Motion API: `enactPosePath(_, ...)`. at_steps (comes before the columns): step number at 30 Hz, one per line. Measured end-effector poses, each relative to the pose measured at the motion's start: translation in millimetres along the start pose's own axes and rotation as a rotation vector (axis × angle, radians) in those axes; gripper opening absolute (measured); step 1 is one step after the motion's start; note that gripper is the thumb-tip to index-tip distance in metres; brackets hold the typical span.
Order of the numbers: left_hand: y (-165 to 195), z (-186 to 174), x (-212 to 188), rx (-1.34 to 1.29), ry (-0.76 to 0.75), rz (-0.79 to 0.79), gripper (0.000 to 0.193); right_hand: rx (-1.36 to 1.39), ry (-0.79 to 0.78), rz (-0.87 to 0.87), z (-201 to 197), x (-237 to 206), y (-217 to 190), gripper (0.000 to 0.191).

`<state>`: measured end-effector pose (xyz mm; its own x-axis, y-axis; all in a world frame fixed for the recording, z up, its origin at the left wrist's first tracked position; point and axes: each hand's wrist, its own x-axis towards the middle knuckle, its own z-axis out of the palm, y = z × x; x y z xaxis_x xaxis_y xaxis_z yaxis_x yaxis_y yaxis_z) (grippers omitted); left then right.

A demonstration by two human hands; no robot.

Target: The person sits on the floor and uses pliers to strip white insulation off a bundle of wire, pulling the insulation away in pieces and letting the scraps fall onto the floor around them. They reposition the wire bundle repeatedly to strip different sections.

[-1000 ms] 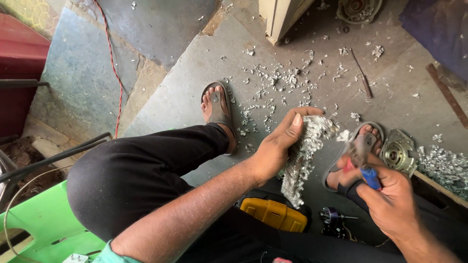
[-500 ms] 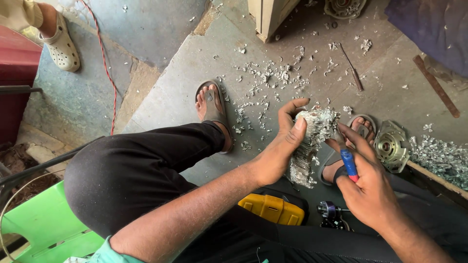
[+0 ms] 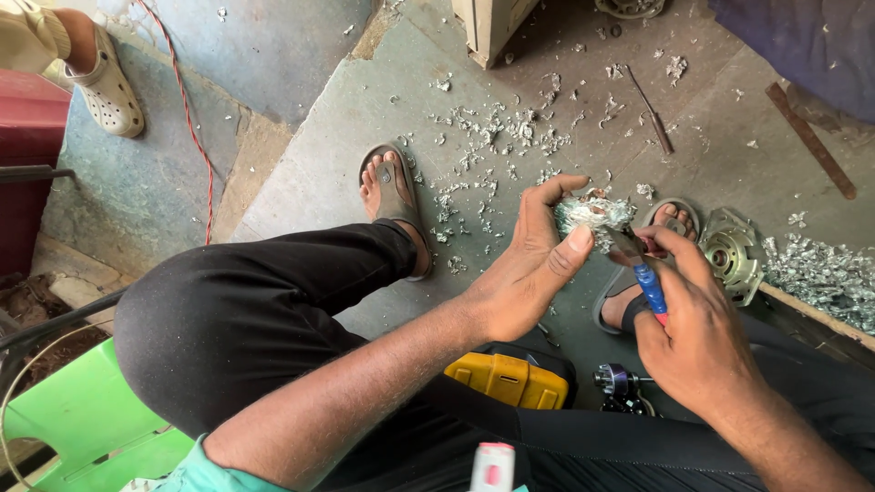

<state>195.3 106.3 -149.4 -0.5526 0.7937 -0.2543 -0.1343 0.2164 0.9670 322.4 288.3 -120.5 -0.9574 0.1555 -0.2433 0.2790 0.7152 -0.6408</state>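
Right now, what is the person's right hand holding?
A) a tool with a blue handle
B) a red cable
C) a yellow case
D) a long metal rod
A: the right hand closes around a blue-handled tool, its tip set against the silvery clump of shredded metal that the left hand holds.

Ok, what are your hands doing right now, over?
Left hand grips silvery wire clump. Right hand holds blue-handled pliers, tip at the clump. Nothing between them.
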Motion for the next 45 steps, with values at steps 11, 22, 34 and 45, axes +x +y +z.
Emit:
enactPosePath(11, 17, 5, -10, 0.013, 0.023, 0.141, 0.074, 0.129, 0.121, 0.133, 4, -2, -3, 0.024)
enactPosePath(22, 16, 3, -18, 0.14, 0.059, 0.314, 0.072, 0.265, 0.085, 0.102, 12, -1, 16, 0.034)
enactPosePath(34, 29, 1, -11, 0.183, 0.191, 0.178, 0.064, 0.41, 0.178, -0.022, 16, -20, 40, 0.024)
enactPosePath(45, 38, -5, -18, 0.018, 0.053, 0.081, 0.046, 0.37, 0.157, -0.016, 2, -13, 14, 0.025)
